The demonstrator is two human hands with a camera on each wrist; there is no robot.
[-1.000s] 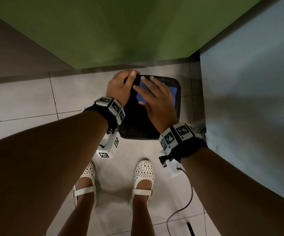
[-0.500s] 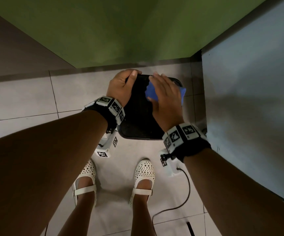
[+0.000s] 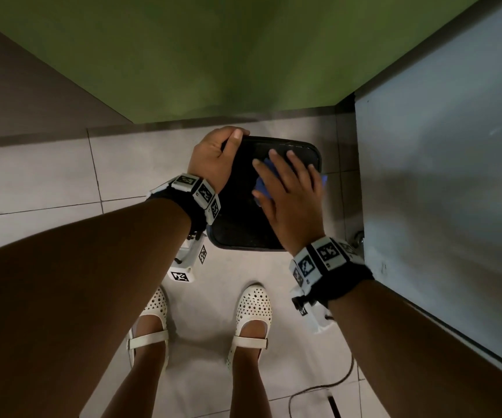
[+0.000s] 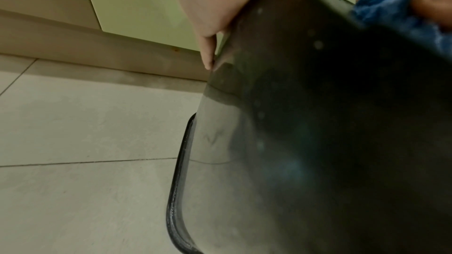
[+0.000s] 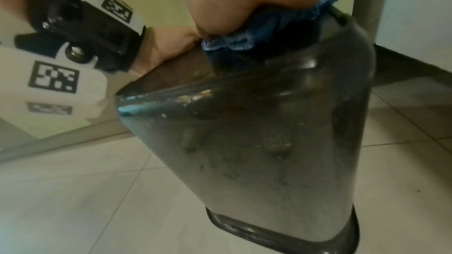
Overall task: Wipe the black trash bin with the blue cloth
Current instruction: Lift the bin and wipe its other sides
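Observation:
The black trash bin (image 3: pixel 237 218) stands on the tiled floor in front of my feet, its flat lid facing up. My left hand (image 3: pixel 213 158) grips the lid's far left corner, thumb on top and fingers curled down the side (image 4: pixel 208 53). My right hand (image 3: pixel 289 188) lies flat with straight fingers on the blue cloth (image 3: pixel 260 185), pressing it onto the right half of the lid. Most of the cloth is hidden under the palm; a crumpled edge (image 5: pixel 247 38) shows in the right wrist view. The bin's wall (image 5: pixel 269 152) is spotted with drops.
A pale blue-grey cabinet side (image 3: pixel 442 188) rises close on the bin's right. A green wall (image 3: pixel 213 55) with a grey skirting stands just behind it. My two feet in white shoes (image 3: pixel 252 309) are near the bin's front. A thin cable (image 3: pixel 322 387) lies on the tiles.
My right hand has slid the blue cloth back from the lid's far right corner toward the middle. The left hand has kept its grip on the far left corner.

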